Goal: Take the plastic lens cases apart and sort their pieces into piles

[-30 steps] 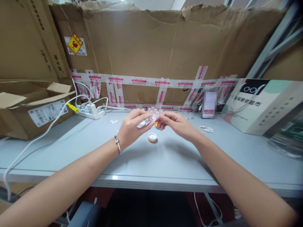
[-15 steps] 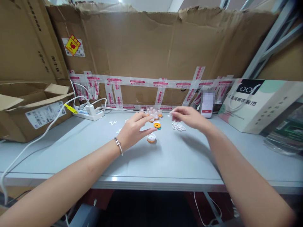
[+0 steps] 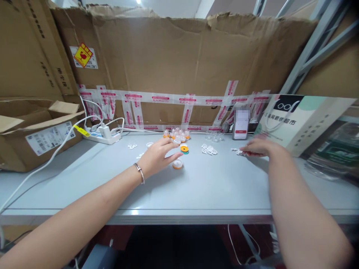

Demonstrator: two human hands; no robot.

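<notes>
My left hand [image 3: 160, 155] hovers at the middle of the table, thumb and fingers apart, with nothing between them. Just off its thumb tip lies an orange disc [image 3: 184, 148] over a teal one. A round piece with a white top and orange base [image 3: 177, 164] sits nearer me. Clear and orange pieces [image 3: 179, 133] cluster behind the hand. My right hand [image 3: 256, 147] is low at the right, its fingertips at a small group of white pieces [image 3: 237, 151]; whether it grips one is hidden. Another white pile [image 3: 209, 150] lies between the hands.
A phone [image 3: 240, 125] stands at the back right beside a printed bag [image 3: 288, 123] and a large plastic bottle [image 3: 333, 149]. At the left are a power strip [image 3: 105, 137] and an open carton [image 3: 42, 138]. Clear pieces [image 3: 214, 136] lie at the back.
My right hand has moved right, from above the middle white pile to the white pieces near the bag. My left hand has stayed almost in place. The view has shifted slightly.
</notes>
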